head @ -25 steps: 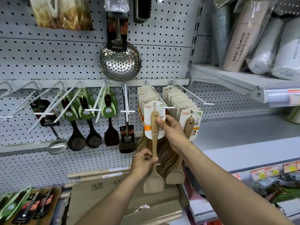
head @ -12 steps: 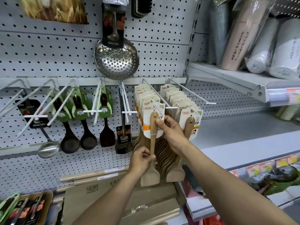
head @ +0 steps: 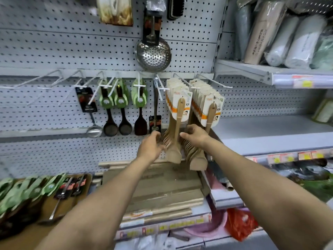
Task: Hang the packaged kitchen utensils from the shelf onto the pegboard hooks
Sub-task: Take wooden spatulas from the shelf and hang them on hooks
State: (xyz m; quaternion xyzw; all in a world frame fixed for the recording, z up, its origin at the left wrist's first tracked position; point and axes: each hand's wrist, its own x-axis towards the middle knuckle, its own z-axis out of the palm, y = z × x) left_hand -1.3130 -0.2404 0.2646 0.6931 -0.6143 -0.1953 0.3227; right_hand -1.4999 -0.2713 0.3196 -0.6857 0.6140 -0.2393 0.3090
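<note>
A wooden spatula (head: pixel 175 134) with a white and orange card hangs at the front of a full row on a white pegboard hook (head: pixel 182 82). A second full row of wooden spatulas (head: pixel 210 114) hangs on the hook to its right. My left hand (head: pixel 150 147) sits just left of the front spatula's blade, fingers loosely bent and holding nothing. My right hand (head: pixel 195 135) hovers between the two rows, fingers relaxed, gripping nothing. On the lower shelf at left lie several green-carded dark spoons (head: pixel 27 192) and black-carded utensils (head: pixel 72 188).
A steel skimmer (head: pixel 153 53) hangs above. Dark spoons with green cards (head: pixel 115 112), a dark turner (head: pixel 140 121) and a steel ladle (head: pixel 93 130) hang to the left, beside several bare hooks (head: pixel 45 82). Wooden boards (head: pixel 158 188) lie below. Rolled goods (head: pixel 288 37) fill the upper right shelf.
Both hands have let go of the front wooden spatula, which now hangs on the hook. My right hand dropped from the card to beside the handles; the view shifted back and left.
</note>
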